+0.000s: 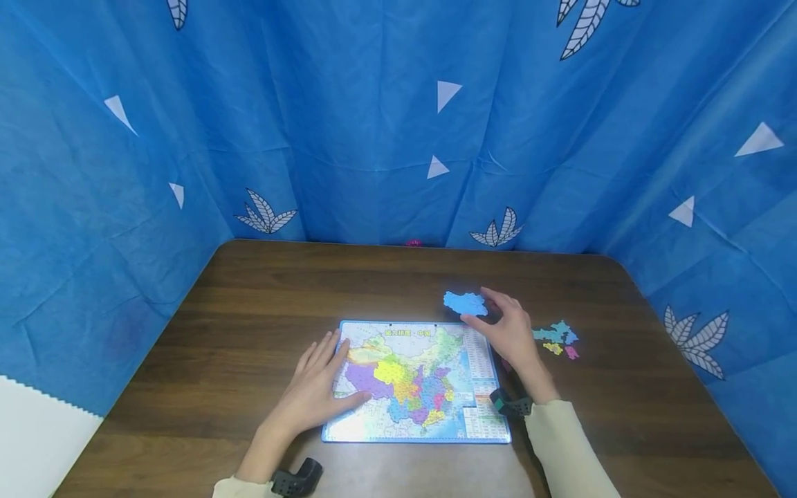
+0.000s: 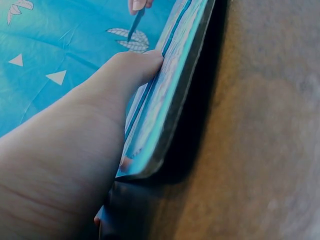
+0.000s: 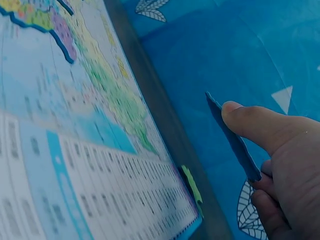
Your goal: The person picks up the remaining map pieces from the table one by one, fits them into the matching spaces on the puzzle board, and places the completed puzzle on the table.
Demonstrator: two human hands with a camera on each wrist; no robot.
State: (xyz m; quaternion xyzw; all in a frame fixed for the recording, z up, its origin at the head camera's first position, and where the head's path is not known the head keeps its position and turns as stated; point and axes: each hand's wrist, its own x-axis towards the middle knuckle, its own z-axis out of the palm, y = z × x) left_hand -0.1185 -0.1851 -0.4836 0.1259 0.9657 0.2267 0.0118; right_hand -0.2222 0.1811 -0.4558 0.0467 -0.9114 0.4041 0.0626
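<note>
A map puzzle board (image 1: 398,437) with a blue frame lies on the table, its middle filled with coloured map pieces. My left hand (image 1: 317,391) rests on the board's left side with fingers spread; in the left wrist view the thumb (image 2: 145,61) lies over its edge. Above the board's far right edge, my right hand (image 1: 510,332) pinches a light blue map puzzle piece (image 1: 463,302) between thumb and fingers. From the right wrist camera that puzzle piece (image 3: 232,137) appears edge-on, raised off the board.
Right of the board lie loose puzzle pieces: a teal one (image 1: 556,334), a yellow one (image 1: 552,348) and a pink one (image 1: 571,353). A blue curtain (image 1: 373,138) hangs behind and beside the brown wooden table (image 1: 280,277).
</note>
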